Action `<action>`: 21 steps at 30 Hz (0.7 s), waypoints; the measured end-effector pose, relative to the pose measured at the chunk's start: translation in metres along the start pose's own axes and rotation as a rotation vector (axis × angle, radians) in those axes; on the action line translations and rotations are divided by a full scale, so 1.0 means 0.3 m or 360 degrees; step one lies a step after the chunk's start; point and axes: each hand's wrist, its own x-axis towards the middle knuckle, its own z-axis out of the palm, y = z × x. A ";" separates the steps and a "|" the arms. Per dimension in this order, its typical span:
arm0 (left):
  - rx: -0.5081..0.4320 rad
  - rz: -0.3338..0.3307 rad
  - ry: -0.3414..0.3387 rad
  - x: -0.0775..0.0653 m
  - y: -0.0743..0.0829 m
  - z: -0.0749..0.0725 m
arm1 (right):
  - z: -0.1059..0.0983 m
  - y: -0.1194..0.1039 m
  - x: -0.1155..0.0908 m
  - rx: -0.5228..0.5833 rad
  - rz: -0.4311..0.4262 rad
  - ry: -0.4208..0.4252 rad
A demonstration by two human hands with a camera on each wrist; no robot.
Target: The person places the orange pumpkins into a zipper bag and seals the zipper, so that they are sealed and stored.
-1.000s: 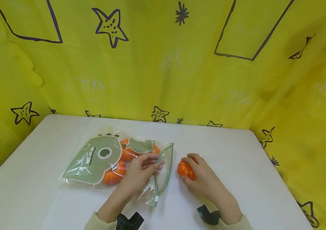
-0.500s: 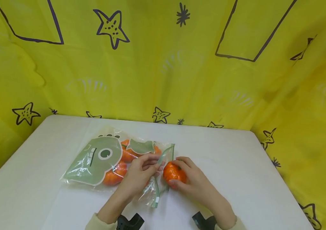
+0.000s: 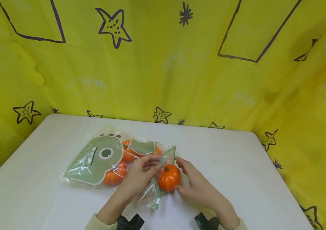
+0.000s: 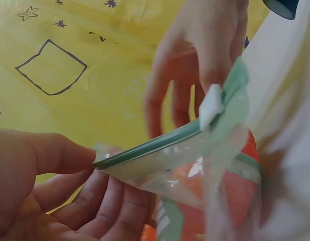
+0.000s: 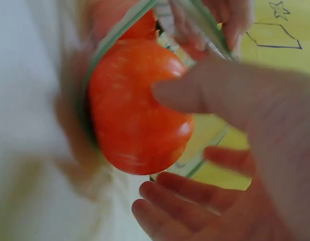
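Note:
A clear zip bag with a green cartoon print lies on the white table, its mouth toward the right. Inside are several orange toy pumpkins. My left hand pinches the upper lip of the mouth between thumb and fingers, lifting the green zip strip in the left wrist view. One small orange pumpkin with a green stem sits in the mouth opening. Around its right side is my right hand, fingers loosely spread; in the right wrist view its thumb overlaps the pumpkin while the other fingers stand off it.
The white table runs to a yellow curtain printed with dark stars, at the back and sides. A white slider sits at the near end of the zip strip. Dark wrist devices show at both sleeves.
My right hand has carried the pumpkin leftward from the table into the bag's mouth, and its fingers have loosened from it. The left hand keeps its pinch on the bag.

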 end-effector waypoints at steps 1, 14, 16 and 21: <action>-0.0001 0.0003 -0.0011 -0.001 -0.002 0.000 | 0.000 0.004 -0.001 0.0008 0.0028 -0.0011; -0.0035 0.0080 -0.0061 -0.013 0.010 0.015 | 0.022 0.017 0.009 0.0177 -0.0264 -0.0055; -0.0024 0.0104 -0.0045 -0.013 0.014 0.022 | 0.040 0.012 0.015 0.0164 -0.0302 0.0002; -0.0043 0.0084 -0.0001 -0.015 0.013 0.039 | 0.094 0.000 0.031 0.0228 -0.0290 0.0067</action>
